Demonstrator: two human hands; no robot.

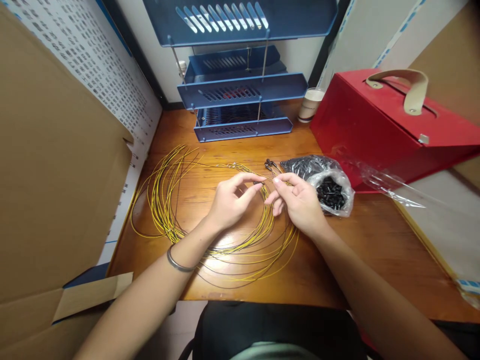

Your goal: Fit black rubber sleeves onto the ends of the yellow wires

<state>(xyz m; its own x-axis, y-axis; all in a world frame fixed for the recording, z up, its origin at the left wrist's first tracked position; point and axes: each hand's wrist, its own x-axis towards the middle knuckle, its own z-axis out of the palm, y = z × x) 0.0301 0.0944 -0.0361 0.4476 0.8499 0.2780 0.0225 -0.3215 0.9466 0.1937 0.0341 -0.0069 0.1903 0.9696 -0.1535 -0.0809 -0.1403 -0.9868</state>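
Coils of thin yellow and black wires (165, 210) lie looped on the wooden desk (352, 260). My left hand (228, 200) pinches a wire end between thumb and forefinger, with a small dark piece at the fingertips. My right hand (296, 200) is beside it, fingers pinched on a yellow wire, almost touching the left fingertips. A few wire ends with dark caps (270, 164) lie just beyond the hands. A clear plastic bag of small black parts (330, 192) sits right of my right hand.
A blue stacked letter tray (240, 90) stands at the back of the desk, with a paper cup (310, 104) beside it. A red box with a tan handle (390, 120) fills the right. Cardboard (56, 190) stands on the left. Clear plastic film (393, 185) lies at right.
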